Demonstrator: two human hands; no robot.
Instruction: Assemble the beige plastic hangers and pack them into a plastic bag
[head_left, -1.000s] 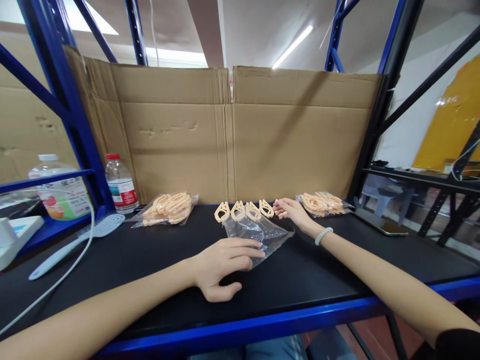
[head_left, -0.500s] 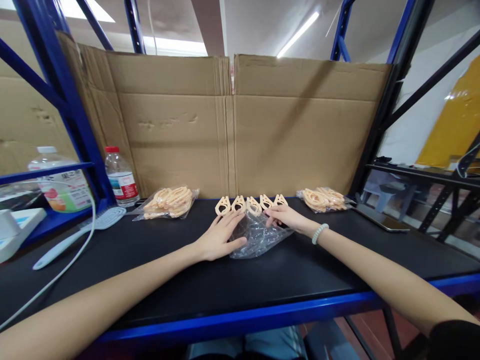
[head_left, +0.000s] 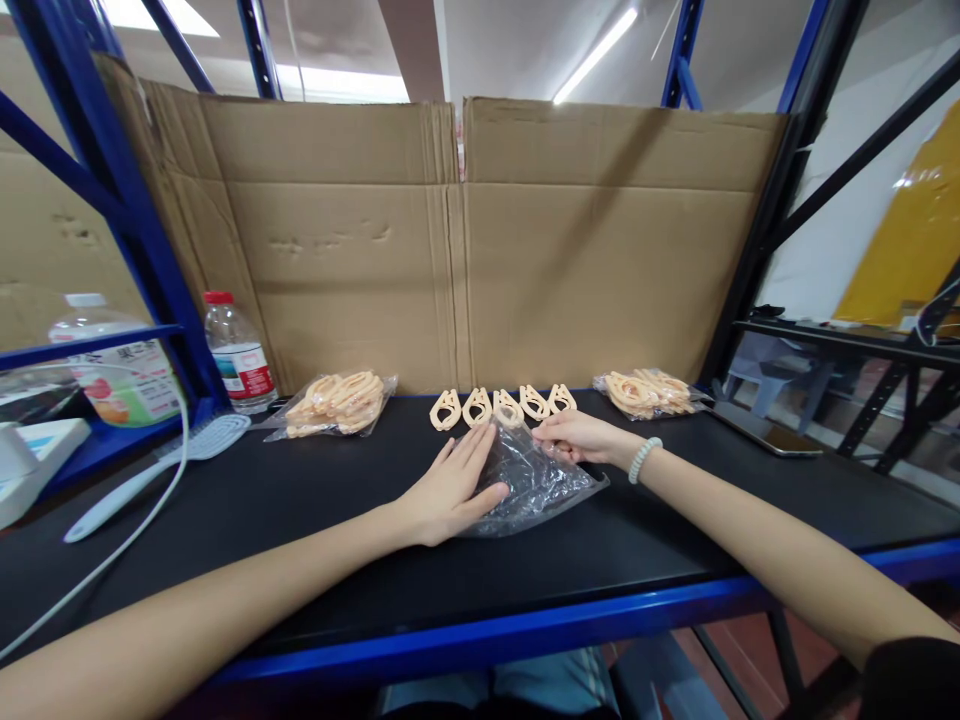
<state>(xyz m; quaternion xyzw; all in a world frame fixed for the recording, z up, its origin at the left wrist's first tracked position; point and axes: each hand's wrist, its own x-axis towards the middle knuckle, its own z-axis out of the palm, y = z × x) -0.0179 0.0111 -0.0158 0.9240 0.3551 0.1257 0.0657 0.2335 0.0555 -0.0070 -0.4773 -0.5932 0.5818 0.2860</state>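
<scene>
A clear plastic bag [head_left: 536,490] lies on the black table in front of a row of several cream clips [head_left: 477,408]. My left hand [head_left: 454,488] rests flat on the bag's left side, its fingers stretched out and the thumb apart. At the bag's upper right edge, my right hand [head_left: 577,438] pinches the plastic between thumb and fingers. The top of the bag reaches the middle clip. Filled bags of cream clips lie to the left [head_left: 339,404] and to the right [head_left: 649,393].
Cardboard sheets [head_left: 600,250] stand behind the black table [head_left: 360,580]. At the left are a red-capped bottle [head_left: 244,365], a pale brush [head_left: 135,490], a white cable and a large jug [head_left: 124,375]. A phone-like flat object [head_left: 765,430] lies at the right.
The bag has spread out to the right and nearer to me. My left hand has slid slightly nearer and to the right. My right hand has moved slightly right and now pinches the bag's edge.
</scene>
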